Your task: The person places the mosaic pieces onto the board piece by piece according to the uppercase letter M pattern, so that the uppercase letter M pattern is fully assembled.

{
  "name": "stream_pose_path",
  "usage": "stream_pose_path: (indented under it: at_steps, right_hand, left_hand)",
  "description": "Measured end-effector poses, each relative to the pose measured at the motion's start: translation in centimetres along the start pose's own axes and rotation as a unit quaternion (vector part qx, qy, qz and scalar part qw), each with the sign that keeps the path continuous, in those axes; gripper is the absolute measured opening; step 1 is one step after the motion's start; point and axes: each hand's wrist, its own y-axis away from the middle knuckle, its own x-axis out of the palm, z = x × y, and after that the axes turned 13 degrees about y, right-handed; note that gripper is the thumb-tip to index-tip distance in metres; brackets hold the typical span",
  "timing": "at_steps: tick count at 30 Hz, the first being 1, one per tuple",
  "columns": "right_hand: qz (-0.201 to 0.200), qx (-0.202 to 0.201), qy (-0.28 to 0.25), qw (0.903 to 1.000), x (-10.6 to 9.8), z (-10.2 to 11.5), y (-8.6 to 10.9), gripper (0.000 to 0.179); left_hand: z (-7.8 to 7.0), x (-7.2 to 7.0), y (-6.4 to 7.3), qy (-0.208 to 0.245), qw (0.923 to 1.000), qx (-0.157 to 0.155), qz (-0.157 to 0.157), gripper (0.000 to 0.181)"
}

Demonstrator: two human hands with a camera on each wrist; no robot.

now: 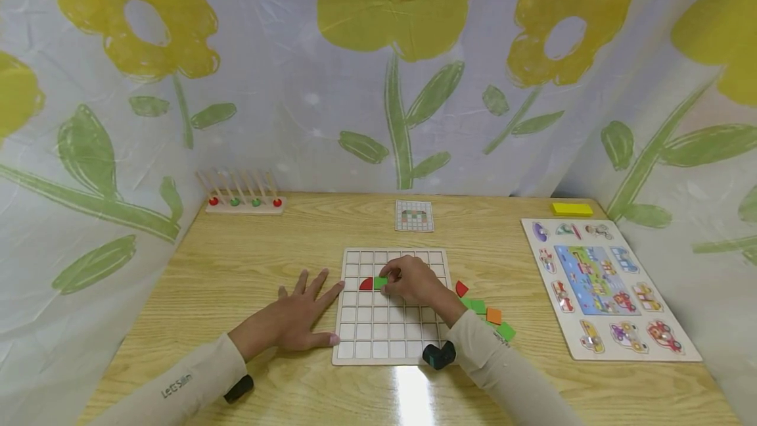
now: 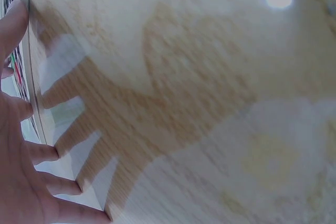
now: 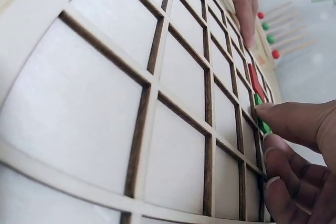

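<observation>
A white grid board [image 1: 363, 332] with wooden ridges lies flat on the table. In its third row a red quarter-circle tile [image 1: 367, 284] sits in a cell, and a green square tile [image 1: 379, 283] is right beside it. My right hand [image 1: 411, 281] pinches the green tile between thumb and fingers, low over the board; the right wrist view has the thumb [image 3: 294, 121] against the green tile [image 3: 261, 114]. Spread out on the table, my left hand [image 1: 298, 317] has its fingers straight, with thumb and index fingertips at the board's left edge.
Loose green, orange and red tiles [image 1: 493, 316] lie right of the board, by my right forearm. Behind the board is a small pattern card [image 1: 414, 215]. A peg stand with beads [image 1: 245, 208], a picture puzzle [image 1: 603, 288] and a yellow block [image 1: 571, 209] stand farther out.
</observation>
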Motion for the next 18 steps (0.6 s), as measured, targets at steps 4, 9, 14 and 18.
stream_pose_path:
  at_steps: [4,9,14,18]
  right_hand:
    - [0.002,0.002,0.005,1.0000,-0.02,0.02,0.03,0.020]
    - [0.008,0.006,0.018,0.9998,-0.02,0.09,0.07,0.022]
    - [0.008,0.008,0.024,0.9996,-0.10,0.22,0.09,0.022]
    - [0.008,0.007,0.025,0.9996,-0.16,0.28,0.11,0.022]
  left_hand:
    - [-0.03,-0.04,0.01,0.000,1.0000,0.001,0.002,0.097]
    - [-0.13,-0.09,0.07,0.002,1.0000,0.003,0.004,0.097]
    - [-0.20,-0.11,0.08,0.001,1.0000,0.000,0.004,0.097]
    - [-0.18,-0.17,0.07,-0.002,1.0000,0.004,0.003,0.097]
